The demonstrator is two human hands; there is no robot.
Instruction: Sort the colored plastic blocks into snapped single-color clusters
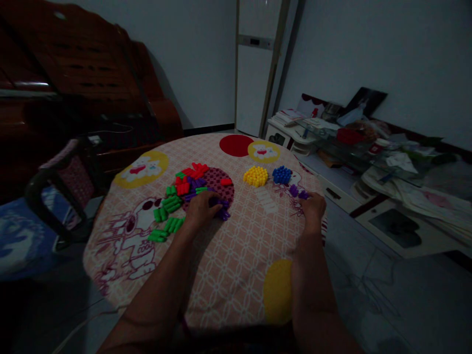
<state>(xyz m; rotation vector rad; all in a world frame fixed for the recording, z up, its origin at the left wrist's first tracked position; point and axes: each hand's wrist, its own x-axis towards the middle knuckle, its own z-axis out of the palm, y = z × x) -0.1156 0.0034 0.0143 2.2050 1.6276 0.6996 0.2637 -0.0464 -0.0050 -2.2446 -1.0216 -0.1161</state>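
A round table (228, 265) with a pink cartoon-print cloth carries small plastic pegs. My left hand (201, 209) rests on the cloth with fingers curled around purple pegs (222, 209) at the edge of a mixed heap of red, green and purple pegs (184, 189). My right hand (312, 205) lies near the table's right edge, fingers closed at a small clump of purple pegs (297, 192). A yellow peg cluster (256, 176) and a blue peg cluster (282, 174) sit just beyond it. Loose green pegs (165, 231) lie to the left.
A dark wooden bench (73, 88) stands at the back left, with a stroller-like chair (59, 191) beside the table. A low white cabinet (368, 162) piled with papers and clutter runs along the right wall. A white door (254, 69) is straight behind.
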